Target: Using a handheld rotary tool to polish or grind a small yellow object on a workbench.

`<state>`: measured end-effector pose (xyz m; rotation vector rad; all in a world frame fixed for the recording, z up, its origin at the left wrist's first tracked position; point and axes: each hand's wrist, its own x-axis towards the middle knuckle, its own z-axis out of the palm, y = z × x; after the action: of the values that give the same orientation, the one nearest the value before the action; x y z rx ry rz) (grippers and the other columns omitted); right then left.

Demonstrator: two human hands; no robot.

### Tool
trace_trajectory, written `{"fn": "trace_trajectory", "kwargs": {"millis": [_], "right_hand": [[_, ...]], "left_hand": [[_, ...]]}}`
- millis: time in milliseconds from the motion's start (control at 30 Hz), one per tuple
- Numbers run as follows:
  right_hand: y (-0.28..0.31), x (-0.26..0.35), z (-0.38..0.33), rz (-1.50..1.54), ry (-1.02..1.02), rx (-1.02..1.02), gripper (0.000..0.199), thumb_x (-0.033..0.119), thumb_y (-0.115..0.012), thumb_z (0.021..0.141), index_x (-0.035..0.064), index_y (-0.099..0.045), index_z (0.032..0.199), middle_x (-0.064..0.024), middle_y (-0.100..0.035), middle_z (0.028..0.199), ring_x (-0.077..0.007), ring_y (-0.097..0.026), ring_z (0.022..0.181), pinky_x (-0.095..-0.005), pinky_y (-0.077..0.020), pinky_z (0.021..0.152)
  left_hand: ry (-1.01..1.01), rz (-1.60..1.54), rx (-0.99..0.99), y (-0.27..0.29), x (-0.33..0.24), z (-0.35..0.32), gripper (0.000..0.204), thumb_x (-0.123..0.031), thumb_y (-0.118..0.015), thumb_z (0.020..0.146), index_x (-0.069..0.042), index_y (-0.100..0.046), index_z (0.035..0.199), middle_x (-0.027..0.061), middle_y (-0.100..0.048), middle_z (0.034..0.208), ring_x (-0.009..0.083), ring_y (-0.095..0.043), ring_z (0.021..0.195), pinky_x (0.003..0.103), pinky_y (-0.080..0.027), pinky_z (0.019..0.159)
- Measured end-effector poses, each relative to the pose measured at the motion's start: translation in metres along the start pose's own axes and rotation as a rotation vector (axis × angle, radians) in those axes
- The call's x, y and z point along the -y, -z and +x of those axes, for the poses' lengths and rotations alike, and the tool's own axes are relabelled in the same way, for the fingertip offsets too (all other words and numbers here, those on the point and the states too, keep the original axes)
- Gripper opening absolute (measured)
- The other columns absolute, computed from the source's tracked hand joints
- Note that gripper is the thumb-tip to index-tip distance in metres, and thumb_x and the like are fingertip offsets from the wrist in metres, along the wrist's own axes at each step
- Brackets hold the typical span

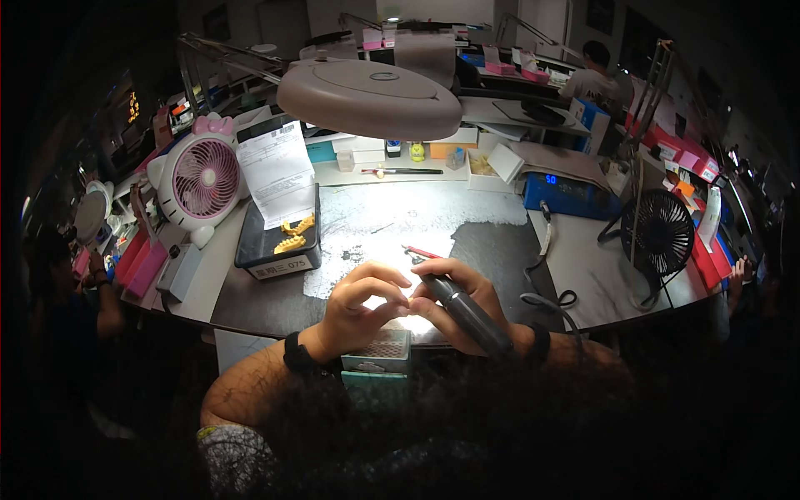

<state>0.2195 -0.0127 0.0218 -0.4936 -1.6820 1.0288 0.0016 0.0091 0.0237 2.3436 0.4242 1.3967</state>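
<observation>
My right hand (471, 304) grips a dark rotary handpiece (468, 315), its body slanting down toward my right wrist. Close beside it, my left hand (362, 304) is closed in a pinch, the fingertips meeting those of the right. Whatever the left fingers hold is too small and too glaringly lit to make out. Just beyond my fingers lies a thin red tool (423, 252) on the bright work surface. Below the hands, at the desk's front edge, sits a small box with a perforated top (379, 346).
A black bin (292, 250) at left holds yellow dental models (289, 244) and a paper slip (275, 171). A lamp (371, 96) hangs overhead. Fans stand on both sides, a white-and-pink one (204, 177) and a black one (658, 233). A corded blue control box (567, 196) sits right.
</observation>
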Motion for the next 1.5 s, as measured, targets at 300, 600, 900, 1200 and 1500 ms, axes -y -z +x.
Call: {"fn": "trace_trajectory", "kwargs": {"millis": [300, 600, 900, 1200, 1500], "right_hand": [[0.001, 0.002, 0.000, 0.003, -0.034, 0.010, 0.040, -0.001, -0.074, 0.093, 0.0025, -0.056, 0.129, -0.0075, -0.071, 0.094, -0.0110, -0.069, 0.088, -0.0258, -0.0565, 0.078], [0.000, 0.001, 0.000, -0.008, 0.025, -0.006, 0.040, -0.003, -0.071, 0.094, 0.0004, -0.056, 0.130, -0.0063, -0.070, 0.089, -0.0087, -0.067, 0.082, -0.0229, -0.0528, 0.072], [0.001, 0.003, -0.001, -0.053, 0.022, 0.001, 0.043, -0.002, -0.075, 0.092, 0.0026, -0.056, 0.129, -0.0074, -0.072, 0.092, -0.0105, -0.070, 0.086, -0.0250, -0.0562, 0.076], [-0.001, 0.001, -0.001, -0.065, 0.081, -0.045, 0.044, -0.004, -0.075, 0.091, 0.0037, -0.056, 0.130, -0.0073, -0.071, 0.094, -0.0101, -0.069, 0.086, -0.0252, -0.0567, 0.075], [0.003, -0.001, 0.001, -0.090, 0.102, -0.050, 0.044, -0.004, -0.075, 0.090, 0.0034, -0.056, 0.130, -0.0078, -0.072, 0.095, -0.0104, -0.070, 0.086, -0.0250, -0.0573, 0.076]], "left_hand": [[0.002, -0.032, -0.014, -0.002, 0.005, -0.004, 0.026, 0.002, -0.083, 0.081, -0.005, -0.066, 0.099, 0.0115, -0.067, 0.107, 0.0205, -0.066, 0.095, 0.032, -0.055, 0.081], [-0.016, -0.012, -0.008, -0.002, 0.005, -0.001, 0.027, 0.001, -0.085, 0.079, -0.006, -0.066, 0.097, 0.0110, -0.067, 0.104, 0.0213, -0.066, 0.095, 0.032, -0.055, 0.080], [0.031, -0.042, -0.049, -0.004, 0.006, -0.006, 0.025, 0.005, -0.082, 0.080, -0.004, -0.066, 0.097, 0.0111, -0.068, 0.103, 0.0215, -0.067, 0.095, 0.032, -0.055, 0.081], [0.072, 0.000, -0.058, -0.002, 0.000, -0.002, 0.020, 0.003, -0.082, 0.081, -0.001, -0.071, 0.097, 0.0101, -0.072, 0.098, 0.0198, -0.069, 0.087, 0.031, -0.056, 0.076], [0.050, 0.074, -0.038, -0.002, -0.002, -0.001, 0.024, 0.004, -0.081, 0.082, -0.002, -0.076, 0.104, 0.0109, -0.074, 0.101, 0.0187, -0.071, 0.088, 0.030, -0.057, 0.076]]}}
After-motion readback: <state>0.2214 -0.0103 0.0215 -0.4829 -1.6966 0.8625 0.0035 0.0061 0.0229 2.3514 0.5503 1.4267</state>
